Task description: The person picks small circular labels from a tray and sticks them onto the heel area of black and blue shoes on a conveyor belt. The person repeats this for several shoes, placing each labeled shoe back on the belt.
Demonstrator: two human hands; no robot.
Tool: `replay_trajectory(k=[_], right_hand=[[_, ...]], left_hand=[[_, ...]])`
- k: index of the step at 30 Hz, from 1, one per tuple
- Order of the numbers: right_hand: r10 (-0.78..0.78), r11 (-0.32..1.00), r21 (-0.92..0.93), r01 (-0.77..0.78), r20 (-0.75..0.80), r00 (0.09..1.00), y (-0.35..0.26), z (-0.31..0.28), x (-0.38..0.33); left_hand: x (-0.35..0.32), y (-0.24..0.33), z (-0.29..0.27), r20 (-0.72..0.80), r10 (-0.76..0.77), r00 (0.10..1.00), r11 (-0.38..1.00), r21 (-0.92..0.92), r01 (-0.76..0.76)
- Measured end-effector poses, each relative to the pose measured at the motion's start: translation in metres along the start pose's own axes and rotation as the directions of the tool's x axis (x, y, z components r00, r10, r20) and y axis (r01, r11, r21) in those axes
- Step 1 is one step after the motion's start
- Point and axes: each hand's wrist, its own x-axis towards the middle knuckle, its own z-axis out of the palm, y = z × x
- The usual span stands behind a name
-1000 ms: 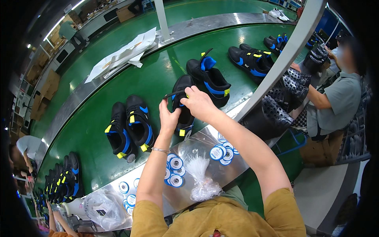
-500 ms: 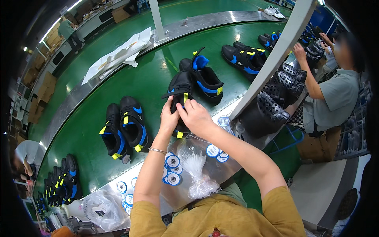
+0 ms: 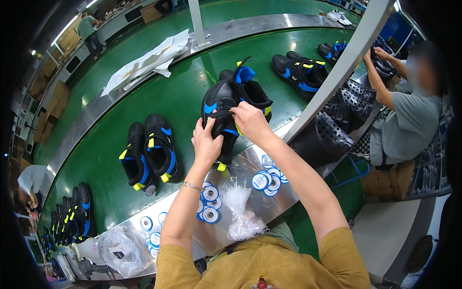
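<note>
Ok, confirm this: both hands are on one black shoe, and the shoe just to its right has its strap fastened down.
No: the neighbouring shoe has its strap sticking up, not fastened down, as the head view shows. The left hand and right hand are indeed on one black shoe.

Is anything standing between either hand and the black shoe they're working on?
Nothing visible: the left hand touches the black shoe and the right hand pinches its strap. The neighbouring shoe sits to the right, partly behind, not between.
</note>
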Motion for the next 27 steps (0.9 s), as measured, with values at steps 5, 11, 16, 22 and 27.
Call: replay_trajectory(k=[5,11,16,22,27], right_hand=[[-0.068,0.989,-0.120,0.089,0.166,0.984,-0.007,0.004,-0.010],[-0.141,0.959,-0.199,0.200,0.276,0.951,-0.016,-0.002,-0.012],[-0.144,0.928,-0.285,0.241,0.323,0.935,-0.020,-0.002,-0.014],[-0.177,0.926,-0.258,0.275,0.347,0.921,-0.015,-0.001,-0.013],[-0.217,0.921,-0.250,0.299,0.309,0.926,-0.013,0.001,-0.015]], left_hand=[[-0.010,0.014,-0.006,0.008,0.006,1.000,0.984,0.179,-0.008],[-0.012,0.004,-0.007,-0.099,-0.017,0.995,0.992,-0.122,0.005],[-0.017,0.003,-0.011,-0.139,0.049,0.989,0.976,-0.202,-0.077],[-0.022,-0.005,-0.010,-0.182,0.140,0.973,0.980,-0.114,-0.163],[-0.025,-0.012,-0.006,-0.258,0.159,0.953,0.961,-0.182,-0.210]])
